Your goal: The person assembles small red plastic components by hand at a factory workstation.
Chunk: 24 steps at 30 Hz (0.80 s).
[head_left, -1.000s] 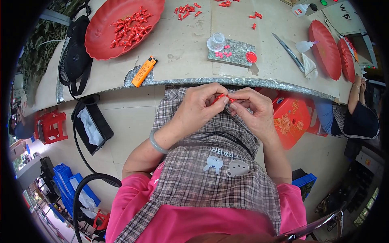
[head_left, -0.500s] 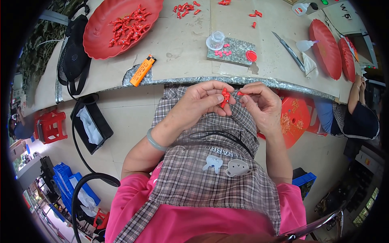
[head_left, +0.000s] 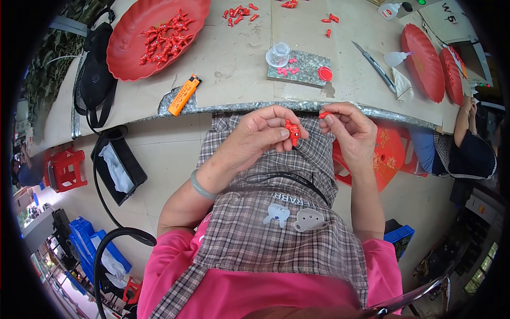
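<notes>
Between the thumb and fingers of my left hand is a small glossy red figurine, held above my lap at the table's front edge. My right hand pinches a smaller red piece, apart from the figurine. Beyond my hands, a granite slab carries a clear plastic cup, several pink bits and a round red cap. Loose red parts lie in a pile farther back, and a few more red parts lie to their right.
A large red scalloped tray of red figurines stands at the far left, near an orange lighter. At the right are a craft knife, a small squeeze bottle and a red tray. Another person's arm shows beyond.
My right hand has moved rightward, away from the figurine, with the small red piece in its pinch. The figurine has turned slightly in my left hand.
</notes>
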Motion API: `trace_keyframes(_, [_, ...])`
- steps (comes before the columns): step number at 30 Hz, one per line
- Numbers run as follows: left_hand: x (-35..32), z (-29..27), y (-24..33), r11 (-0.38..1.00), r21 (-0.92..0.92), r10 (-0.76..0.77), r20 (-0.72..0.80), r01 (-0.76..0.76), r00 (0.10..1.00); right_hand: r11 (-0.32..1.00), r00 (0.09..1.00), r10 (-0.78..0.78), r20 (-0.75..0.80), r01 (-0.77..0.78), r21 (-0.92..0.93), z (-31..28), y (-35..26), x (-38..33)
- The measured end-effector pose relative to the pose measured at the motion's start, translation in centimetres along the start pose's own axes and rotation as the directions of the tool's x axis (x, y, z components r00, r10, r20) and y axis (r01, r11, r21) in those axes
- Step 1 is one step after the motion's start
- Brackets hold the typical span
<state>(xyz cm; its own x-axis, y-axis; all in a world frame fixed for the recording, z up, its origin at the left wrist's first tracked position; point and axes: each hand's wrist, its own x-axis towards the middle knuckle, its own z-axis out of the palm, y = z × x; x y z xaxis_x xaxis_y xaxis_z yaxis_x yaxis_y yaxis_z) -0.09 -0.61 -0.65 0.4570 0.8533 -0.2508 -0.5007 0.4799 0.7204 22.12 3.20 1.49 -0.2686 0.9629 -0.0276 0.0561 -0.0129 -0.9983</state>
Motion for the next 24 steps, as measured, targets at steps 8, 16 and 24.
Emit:
trace_keyframes(8, [0.3,-0.3,-0.6,0.978,-0.193,0.08,0.01,-0.077,0.997,0.993,0.998,-0.066,-0.005,0.065,-0.096,-0.8,1.4,1.1])
trace_keyframes(16, [0.4,-0.6,-0.6,0.993,-0.106,0.052,-0.019,-0.054,0.998,0.998,0.998,-0.065,-0.014,0.064,-0.006,-0.9,1.7,2.0])
trace_keyframes(24, [0.1,-0.4,-0.7,0.995,-0.093,0.031,-0.009,-0.031,0.999,0.982,0.994,-0.109,-0.011,0.106,-0.158,-2.5,0.9,4.4])
